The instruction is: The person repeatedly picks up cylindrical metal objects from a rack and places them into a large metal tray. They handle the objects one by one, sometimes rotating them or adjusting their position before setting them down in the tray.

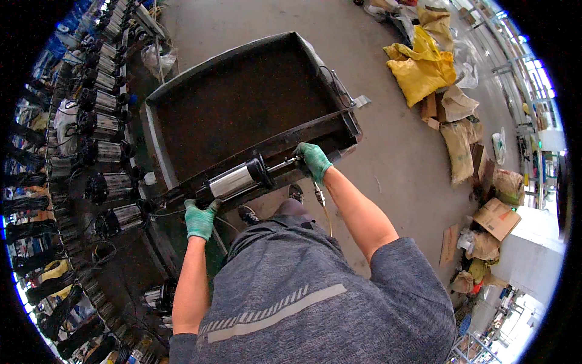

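A silver cylindrical motor (233, 182) with black ends lies slantwise on the dark metal ledge along the tank's near side. My left hand (200, 219), in a green glove, grips its lower left end, thumb and fingers apart around it. A thin metal rod (284, 164) runs from the motor's right end to my right hand (314, 161). That hand, gloved in green too, is closed around an air tool whose metal coupling (319, 194) and hose hang below it. Most of the tool's body is hidden in the palm.
A large metal tank (159, 142) with a dark inside stands in front of me. Similar silver motors (112, 187) line a rack at the left, with black cable coils (30, 230) beyond. Yellow sacks (421, 70) and cardboard boxes (496, 218) lie on the floor at right.
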Motion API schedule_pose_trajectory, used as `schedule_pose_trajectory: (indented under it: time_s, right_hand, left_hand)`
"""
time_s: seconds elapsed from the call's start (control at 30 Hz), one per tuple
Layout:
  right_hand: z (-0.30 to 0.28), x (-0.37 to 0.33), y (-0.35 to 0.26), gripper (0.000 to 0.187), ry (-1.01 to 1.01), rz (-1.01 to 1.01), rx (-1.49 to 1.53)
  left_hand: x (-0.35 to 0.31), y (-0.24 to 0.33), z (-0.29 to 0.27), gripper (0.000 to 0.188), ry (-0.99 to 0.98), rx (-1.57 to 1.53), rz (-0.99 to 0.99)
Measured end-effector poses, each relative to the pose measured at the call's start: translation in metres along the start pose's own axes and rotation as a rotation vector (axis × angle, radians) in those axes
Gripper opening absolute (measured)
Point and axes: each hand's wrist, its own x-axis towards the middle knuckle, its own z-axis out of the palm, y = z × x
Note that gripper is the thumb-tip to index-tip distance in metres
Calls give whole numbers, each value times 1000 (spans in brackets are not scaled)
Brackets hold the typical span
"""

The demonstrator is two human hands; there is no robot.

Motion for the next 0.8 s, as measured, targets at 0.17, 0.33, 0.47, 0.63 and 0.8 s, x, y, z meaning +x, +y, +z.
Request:
schedule_pose_trajectory:
  time_s: [0.17,0.33,0.47,0.63,0.8]
  right_hand:
    - [3,1,-4,23,-7,19,-19]
    - [6,7,1,19,41,-2,-60]
    - [5,11,5,19,34,-32,-91]
    - [7,0,-6,18,30,15,-74]
    - [-13,-13,-13,15,-130,-8,-32]
  left_hand:
    - [2,-7,3,81,18,8,-16]
    - [-1,12,-5,80,-4,57,-31]
    - [-3,20,-9,78,-18,79,-49]
    - [1,10,-2,81,4,58,-27]
    - [-3,2,1,83,22,-17,-9]
